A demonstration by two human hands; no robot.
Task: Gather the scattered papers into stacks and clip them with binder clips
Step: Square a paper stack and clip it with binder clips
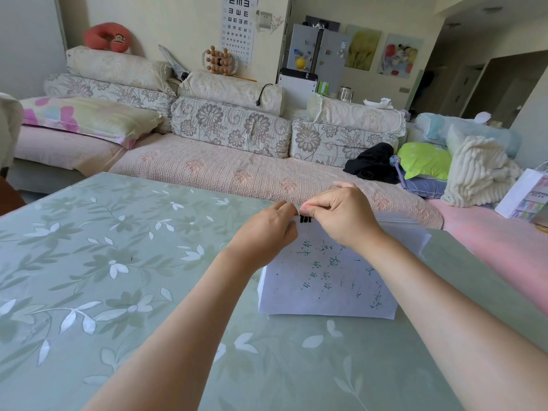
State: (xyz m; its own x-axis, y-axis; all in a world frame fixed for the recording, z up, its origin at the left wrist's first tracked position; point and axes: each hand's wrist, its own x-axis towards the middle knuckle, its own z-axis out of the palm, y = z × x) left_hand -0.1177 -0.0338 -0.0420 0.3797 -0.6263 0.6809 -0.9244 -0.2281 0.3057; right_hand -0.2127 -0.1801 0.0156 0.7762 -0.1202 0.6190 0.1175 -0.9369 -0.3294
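A stack of white papers (323,286) with green handwriting stands tilted on the green floral table (118,277), its lower edge on the tabletop. A black binder clip (305,218) sits on the stack's top edge. My left hand (264,232) grips the top left corner of the stack, fingers curled round it. Just to the right, my right hand (341,215) pinches the binder clip from above, and its fingers hide most of the clip. More white paper (415,232) lies flat behind the stack at the right.
A long sofa (237,170) with floral cushions runs along the far side of the table. A black cloth (370,163), a green pillow (427,161) and a cream blanket (477,173) lie at its right end. A white paper bag (525,197) stands at the far right.
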